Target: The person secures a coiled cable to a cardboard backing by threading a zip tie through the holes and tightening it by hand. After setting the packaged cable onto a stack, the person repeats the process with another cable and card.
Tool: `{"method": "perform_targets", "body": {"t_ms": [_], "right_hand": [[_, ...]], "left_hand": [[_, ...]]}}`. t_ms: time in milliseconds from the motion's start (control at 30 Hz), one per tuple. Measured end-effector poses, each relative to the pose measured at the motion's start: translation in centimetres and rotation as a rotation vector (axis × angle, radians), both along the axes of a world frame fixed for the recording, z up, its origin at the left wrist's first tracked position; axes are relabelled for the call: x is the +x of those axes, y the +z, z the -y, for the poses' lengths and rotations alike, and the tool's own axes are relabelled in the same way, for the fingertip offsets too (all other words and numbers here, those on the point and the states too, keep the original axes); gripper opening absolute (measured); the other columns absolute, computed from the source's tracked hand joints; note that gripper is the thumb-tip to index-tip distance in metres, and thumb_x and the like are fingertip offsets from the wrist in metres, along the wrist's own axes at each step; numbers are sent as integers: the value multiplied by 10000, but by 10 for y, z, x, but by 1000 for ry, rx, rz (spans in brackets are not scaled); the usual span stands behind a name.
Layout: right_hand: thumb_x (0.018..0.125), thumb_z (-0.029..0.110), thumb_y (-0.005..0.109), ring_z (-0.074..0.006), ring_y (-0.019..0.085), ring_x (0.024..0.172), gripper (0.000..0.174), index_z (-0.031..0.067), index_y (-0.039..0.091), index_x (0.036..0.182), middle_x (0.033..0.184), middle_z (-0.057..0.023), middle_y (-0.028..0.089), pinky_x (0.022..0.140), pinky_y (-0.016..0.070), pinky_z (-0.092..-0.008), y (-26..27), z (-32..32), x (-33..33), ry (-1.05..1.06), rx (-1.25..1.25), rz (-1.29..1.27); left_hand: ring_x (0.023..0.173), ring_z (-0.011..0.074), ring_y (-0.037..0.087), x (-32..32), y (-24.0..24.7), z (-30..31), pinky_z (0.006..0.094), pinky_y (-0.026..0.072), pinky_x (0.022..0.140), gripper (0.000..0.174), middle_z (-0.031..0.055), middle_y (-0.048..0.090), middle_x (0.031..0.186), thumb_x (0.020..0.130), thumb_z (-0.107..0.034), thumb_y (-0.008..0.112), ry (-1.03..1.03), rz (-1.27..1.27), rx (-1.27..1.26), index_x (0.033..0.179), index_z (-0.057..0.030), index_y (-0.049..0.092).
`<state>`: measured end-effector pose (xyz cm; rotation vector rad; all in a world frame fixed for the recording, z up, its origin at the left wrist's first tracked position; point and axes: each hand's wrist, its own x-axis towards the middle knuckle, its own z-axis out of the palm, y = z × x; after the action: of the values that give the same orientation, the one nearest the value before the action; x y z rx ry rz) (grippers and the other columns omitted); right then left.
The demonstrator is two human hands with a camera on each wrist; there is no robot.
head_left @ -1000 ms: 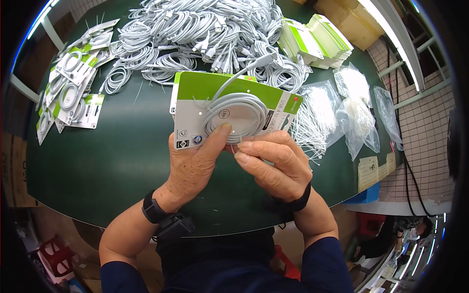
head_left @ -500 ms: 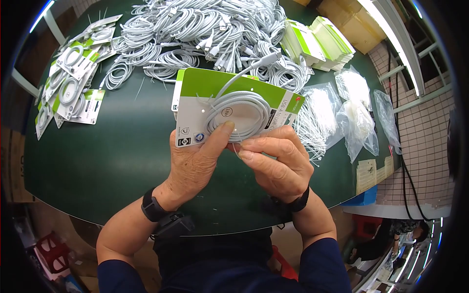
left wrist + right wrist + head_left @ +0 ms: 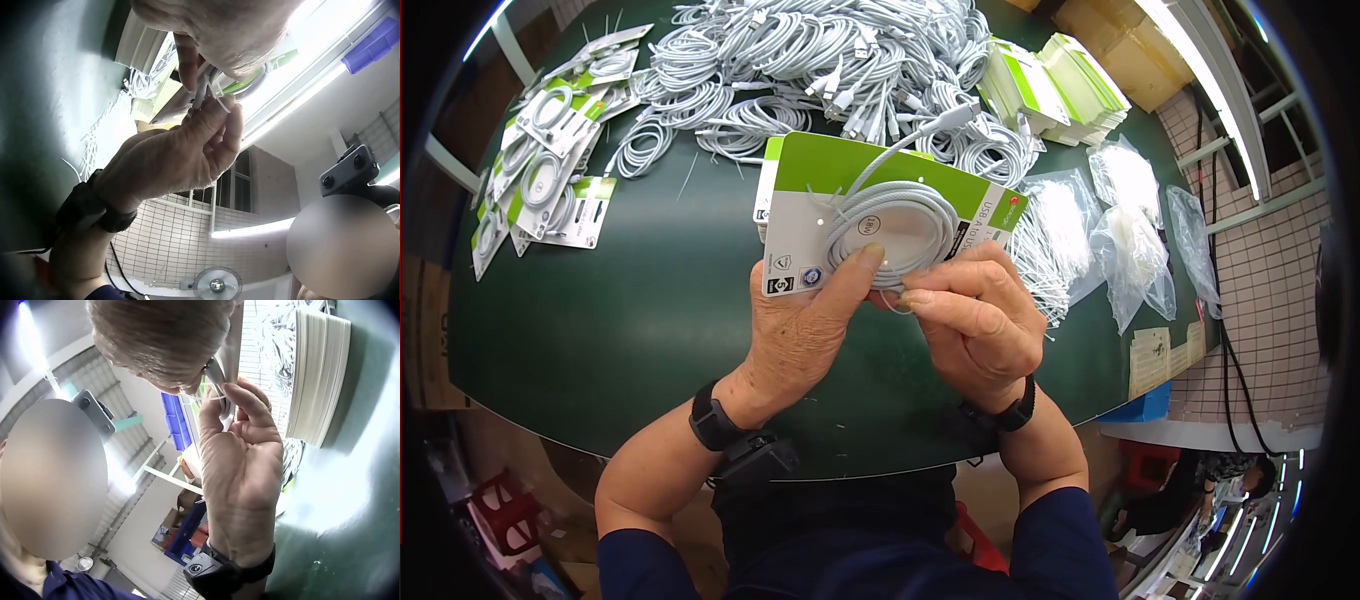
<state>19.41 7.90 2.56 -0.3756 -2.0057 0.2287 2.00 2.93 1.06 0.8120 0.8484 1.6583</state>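
Note:
A white and green card (image 3: 800,220) is held up above the table, a coiled light-grey cable (image 3: 940,207) lying on its front. My left hand (image 3: 798,325) grips the card's lower edge, thumb resting over the coil. At the coil's lower side my right hand (image 3: 985,325) pinches a thin white tie (image 3: 895,306), which bends in a small loop below the fingertips. In the left wrist view, the tie (image 3: 219,99) stands out by the right hand's (image 3: 172,156) thumb and fingers. The left hand's (image 3: 240,465) fingers curl behind the card in the right wrist view.
Coiled cables (image 3: 800,50) are heaped at the back. Carded cables (image 3: 540,180) lie at the left; stacked cards (image 3: 1050,90) stand at back right. White ties (image 3: 1040,250) and clear bags (image 3: 1125,240) lie on the right of the green table (image 3: 640,320).
The card has risen slightly and shifted a little right with both hands. The tie, earlier hanging nearly straight between the hands, now curves in a loop beneath the right fingertips.

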Motion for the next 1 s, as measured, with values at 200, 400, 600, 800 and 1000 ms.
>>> {"method": "perform_targets", "body": {"t_ms": [200,400,600,800,1000], "right_hand": [[712,-74,852,-207,659,760,396,94,790,1065,983,-53,768,638,525,-310,-5,-4,-1,-1,12,-8],[750,-100,834,-197,647,716,337,79,757,1025,957,-49,781,620,509,-308,5,-5,-5,-43,-8,119],[756,-95,830,-202,643,727,297,66,746,992,953,-63,784,622,510,-314,5,-1,-4,-95,5,169],[719,-70,843,-220,655,747,303,63,756,978,973,-60,763,628,522,-325,13,2,-3,-131,53,220],[708,-58,855,-247,673,776,325,63,764,995,977,-60,744,647,539,-341,18,1,-1,-139,-36,238]], "left_hand": [[868,160,740,2,0,0,303,638,726,252,134,761,1080,1026,-42,698,5,15,11,1249,73,676],[823,128,726,-2,-5,1,277,608,704,205,97,767,992,1027,-54,703,-38,-86,9,1192,68,703],[795,119,715,0,-8,-1,270,593,696,192,83,764,959,1025,-56,705,-11,-125,-20,1174,65,710],[819,121,718,-2,-6,-1,273,597,709,205,89,766,999,1026,-54,705,-28,-115,-6,1195,60,707],[867,131,728,-4,-11,-2,273,609,731,224,94,768,1061,1024,-46,705,-31,-159,4,1223,56,701]]}}
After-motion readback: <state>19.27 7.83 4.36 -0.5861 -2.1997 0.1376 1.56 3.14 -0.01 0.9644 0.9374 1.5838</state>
